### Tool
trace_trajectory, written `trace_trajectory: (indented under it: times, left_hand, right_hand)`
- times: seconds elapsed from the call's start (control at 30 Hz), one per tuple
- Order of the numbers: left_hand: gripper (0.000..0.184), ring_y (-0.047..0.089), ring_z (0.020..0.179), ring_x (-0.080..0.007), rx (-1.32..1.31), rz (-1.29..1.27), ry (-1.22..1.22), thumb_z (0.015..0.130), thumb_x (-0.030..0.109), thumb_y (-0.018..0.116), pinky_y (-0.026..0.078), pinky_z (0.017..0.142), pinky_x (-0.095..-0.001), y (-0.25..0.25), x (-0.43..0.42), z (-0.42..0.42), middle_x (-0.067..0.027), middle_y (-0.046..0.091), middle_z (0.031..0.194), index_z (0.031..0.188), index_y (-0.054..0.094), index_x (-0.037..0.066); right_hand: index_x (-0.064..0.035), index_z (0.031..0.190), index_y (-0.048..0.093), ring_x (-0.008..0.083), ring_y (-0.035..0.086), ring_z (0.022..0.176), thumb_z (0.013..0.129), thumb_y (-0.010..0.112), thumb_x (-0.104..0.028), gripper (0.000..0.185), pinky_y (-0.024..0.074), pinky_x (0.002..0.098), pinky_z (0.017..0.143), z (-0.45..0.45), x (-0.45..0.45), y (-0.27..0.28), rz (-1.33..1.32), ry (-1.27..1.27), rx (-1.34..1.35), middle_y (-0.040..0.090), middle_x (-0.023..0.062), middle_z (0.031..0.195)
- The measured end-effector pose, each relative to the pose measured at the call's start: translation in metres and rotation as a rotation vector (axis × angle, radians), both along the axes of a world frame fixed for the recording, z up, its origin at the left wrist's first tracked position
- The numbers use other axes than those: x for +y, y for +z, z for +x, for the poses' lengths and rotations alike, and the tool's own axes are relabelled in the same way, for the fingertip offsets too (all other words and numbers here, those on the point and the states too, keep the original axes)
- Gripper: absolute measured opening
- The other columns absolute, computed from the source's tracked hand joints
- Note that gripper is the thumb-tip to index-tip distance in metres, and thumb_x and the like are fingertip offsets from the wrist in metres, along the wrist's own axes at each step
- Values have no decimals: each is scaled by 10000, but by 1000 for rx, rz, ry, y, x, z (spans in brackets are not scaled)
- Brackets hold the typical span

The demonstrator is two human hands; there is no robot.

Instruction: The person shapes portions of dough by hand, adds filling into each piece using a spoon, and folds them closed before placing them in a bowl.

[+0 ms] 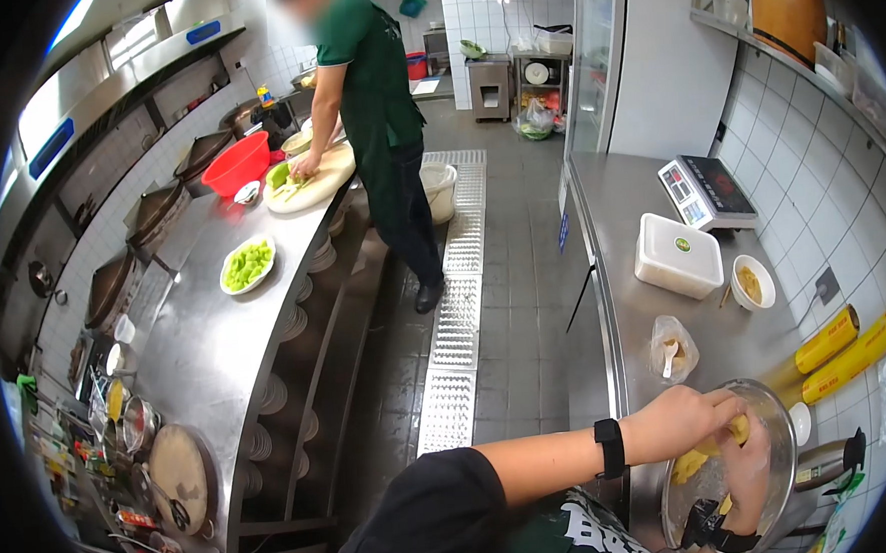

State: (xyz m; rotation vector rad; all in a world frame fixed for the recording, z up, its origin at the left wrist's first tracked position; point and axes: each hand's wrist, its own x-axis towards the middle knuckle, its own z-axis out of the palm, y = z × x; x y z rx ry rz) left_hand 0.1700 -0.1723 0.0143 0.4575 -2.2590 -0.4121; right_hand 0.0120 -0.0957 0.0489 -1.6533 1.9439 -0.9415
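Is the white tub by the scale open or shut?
Shut: the white tub has its lid on, covering the whole top.

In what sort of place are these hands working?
Most likely a restaurant kitchen. Many stacked plates fill the shelves under a long steel counter, a second person in a dark green uniform handles green food at a round cutting board, and a digital scale stands opposite.

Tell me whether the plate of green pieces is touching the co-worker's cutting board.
Apart: the head view shows a strip of bare steel counter between the plate and the cutting board.
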Motion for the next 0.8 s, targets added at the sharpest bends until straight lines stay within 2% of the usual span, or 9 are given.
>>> trace_trajectory:
  times: [0.1, 0.3, 0.4, 0.47, 0.53, 0.6, 0.67, 0.77, 0.8]
  left_hand:
    - [398, 644, 630, -250, -7, -135, 94, 805, 131, 597, 512, 519, -323, 17, 9, 6, -80, 605, 1123, 1188, 499, 86]
    - [429, 654, 642, -237, -48, -64, -20, 805, 116, 583, 525, 521, -312, -6, -1, -2, -99, 562, 1264, 1223, 492, 83]
    - [439, 676, 694, -226, -114, -187, 79, 793, 108, 589, 538, 542, -311, 13, 2, 10, -93, 584, 1250, 1223, 510, 75]
    - [451, 692, 842, -207, -85, -137, 36, 759, 96, 615, 564, 604, -300, 3, -3, 7, -83, 622, 1202, 1204, 544, 94]
    - [439, 677, 905, -262, 22, 39, -32, 785, 85, 626, 577, 674, -322, 6, -6, 8, -82, 636, 1155, 1215, 536, 93]
    - [408, 682, 820, -253, -20, 6, 46, 847, 159, 614, 565, 619, -309, 11, -2, 4, -89, 610, 1199, 1236, 512, 95]
    - [461, 688, 778, -229, -55, -111, 93, 817, 184, 661, 564, 590, -298, 20, -2, 2, -82, 601, 1238, 1251, 528, 101]
    - [450, 686, 779, -251, -41, -72, 1, 792, 147, 693, 561, 605, -312, 1, -11, 2, -87, 640, 1160, 1219, 559, 98]
    - [437, 685, 810, -270, -35, -15, 1, 785, 137, 704, 563, 633, -321, 3, -7, 2, -95, 655, 1124, 1199, 572, 90]
  right_hand:
    - [33, 1122, 569, 349, 590, 931, 807, 670, -94, 354, 445, 392, 848, -7, 1, -11, -51, 26, 88, 615, 207, 1002]
    - [17, 1119, 577, 336, 599, 938, 808, 667, -86, 339, 449, 399, 844, 0, 0, -4, 25, -1, -38, 630, 185, 978]
    - [6, 1104, 591, 326, 641, 905, 807, 681, -100, 328, 482, 387, 793, -6, 0, -23, -89, -9, 75, 651, 202, 952]
    - [-5, 1120, 587, 337, 635, 896, 812, 657, -92, 328, 484, 392, 788, 2, -4, -17, -112, 82, -30, 655, 196, 945]
    - [-12, 1139, 578, 339, 632, 910, 811, 651, -81, 343, 485, 386, 801, 9, -5, -1, -125, 78, -65, 661, 187, 965]
    - [-21, 1167, 565, 346, 638, 915, 812, 646, -78, 370, 494, 387, 794, -6, -5, -14, -129, 101, -2, 656, 199, 968]
    - [-13, 1110, 586, 377, 638, 880, 803, 628, -59, 313, 501, 415, 754, -11, -7, -30, -265, 105, 65, 648, 212, 932]
    - [-3, 1064, 589, 411, 623, 823, 776, 595, -13, 288, 495, 453, 707, 5, -5, -15, -308, 88, -199, 635, 223, 867]
    - [-1, 1055, 590, 416, 619, 827, 780, 598, -20, 276, 495, 454, 711, -1, -4, -16, -286, 91, -164, 636, 225, 872]
